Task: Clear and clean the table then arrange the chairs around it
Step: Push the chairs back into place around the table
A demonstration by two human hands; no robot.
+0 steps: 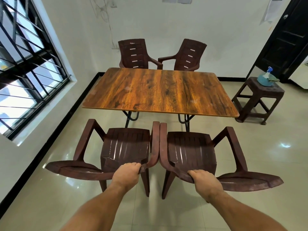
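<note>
Grips near-left chair (126, 145) backrest with left hand (125, 174), near-right chair (190, 147) backrest with right hand (204, 180); inner armrests touching, both just short of table (160, 90). Beyond, far-left chair (133, 54), far-right chair (188, 55), seats hidden by tabletop. Right: stool (266, 88) bearing spray bottle (265, 78), cloth (273, 79) hard to make out.

On your left you have a window (31, 64) with black bars, set in a white wall (166, 22). A black skirting (55, 132) runs along the foot of that wall, above a glossy tiled floor (50, 189). To your right, near a dark door (286, 35), stands a brown stool (260, 97). On it you see a blue spray bottle (265, 78) with a cloth (273, 79) just beside it. Papers (273, 10) hang on the wall by the door.
</note>
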